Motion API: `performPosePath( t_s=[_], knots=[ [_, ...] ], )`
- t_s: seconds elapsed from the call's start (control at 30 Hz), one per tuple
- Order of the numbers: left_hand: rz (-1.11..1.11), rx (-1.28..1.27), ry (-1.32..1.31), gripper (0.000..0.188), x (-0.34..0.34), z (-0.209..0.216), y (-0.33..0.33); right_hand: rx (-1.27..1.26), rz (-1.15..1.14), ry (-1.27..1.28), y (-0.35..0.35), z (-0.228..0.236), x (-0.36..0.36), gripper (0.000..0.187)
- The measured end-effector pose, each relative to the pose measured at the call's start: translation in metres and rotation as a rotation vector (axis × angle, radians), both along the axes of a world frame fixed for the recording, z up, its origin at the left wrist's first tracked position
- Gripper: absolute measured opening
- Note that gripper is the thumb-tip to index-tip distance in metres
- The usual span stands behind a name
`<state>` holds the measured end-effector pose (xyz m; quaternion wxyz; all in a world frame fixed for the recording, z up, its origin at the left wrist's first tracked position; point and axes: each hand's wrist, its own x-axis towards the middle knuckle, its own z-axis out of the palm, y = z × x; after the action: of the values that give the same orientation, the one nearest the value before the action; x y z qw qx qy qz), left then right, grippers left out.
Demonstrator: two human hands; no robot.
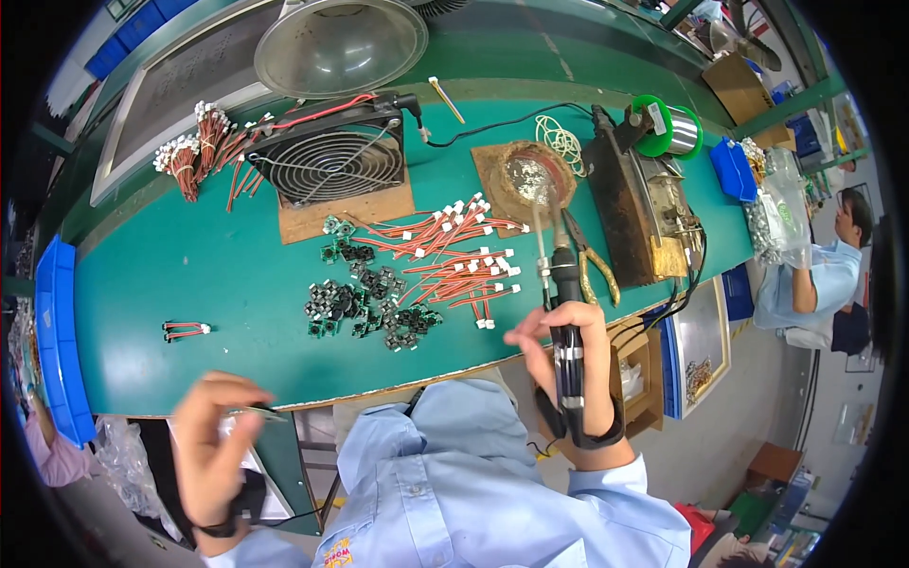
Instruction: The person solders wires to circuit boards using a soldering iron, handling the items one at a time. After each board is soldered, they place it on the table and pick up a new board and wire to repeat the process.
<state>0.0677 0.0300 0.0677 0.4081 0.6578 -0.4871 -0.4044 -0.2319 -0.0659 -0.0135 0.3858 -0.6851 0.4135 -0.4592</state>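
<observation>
Head view: pliers [585, 253] and round pot [499, 182] are crowding the soldering iron [566, 275]. Right hand [593, 364] is gripping it, tip pointing away; left hand [210, 440] is pinching a small part [269, 411].

Fan [336, 166] on pad [398, 204] toward bench [189, 265]'s far side, wire bundles [194, 153] left of it, circuit-board heap [336, 301] in front, loose leads [462, 273] right of heap, bin [62, 331] at worker's left.

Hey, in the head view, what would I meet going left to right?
Blue tray, left hand, circuit boards, right hand with soldering iron, solder spool, small blue bin.
</observation>
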Motion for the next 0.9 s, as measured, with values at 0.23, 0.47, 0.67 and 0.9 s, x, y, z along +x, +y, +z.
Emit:
performPosePath(
  t_s=[0.23, 0.47, 0.67, 0.9],
  knots=[
    [-0.055, -0.069, 0.42, 0.015, -0.054, -0.04, 0.007, 0.421, 0.242, -0.387, 0.023, 0.037, 0.038, 0.039],
    [-0.126, -0.095, 0.5, 0.012, -0.067, -0.036, 0.006, 0.495, 0.276, -0.436, 0.028, 0.039, 0.043, 0.04],
    [-0.182, -0.114, 0.469, 0.012, -0.067, -0.034, 0.007, 0.506, 0.296, -0.453, 0.031, 0.042, 0.046, 0.039],
    [-0.208, -0.113, 0.461, 0.012, -0.069, -0.033, 0.004, 0.528, 0.32, -0.474, 0.031, 0.041, 0.044, 0.038]
  ],
)
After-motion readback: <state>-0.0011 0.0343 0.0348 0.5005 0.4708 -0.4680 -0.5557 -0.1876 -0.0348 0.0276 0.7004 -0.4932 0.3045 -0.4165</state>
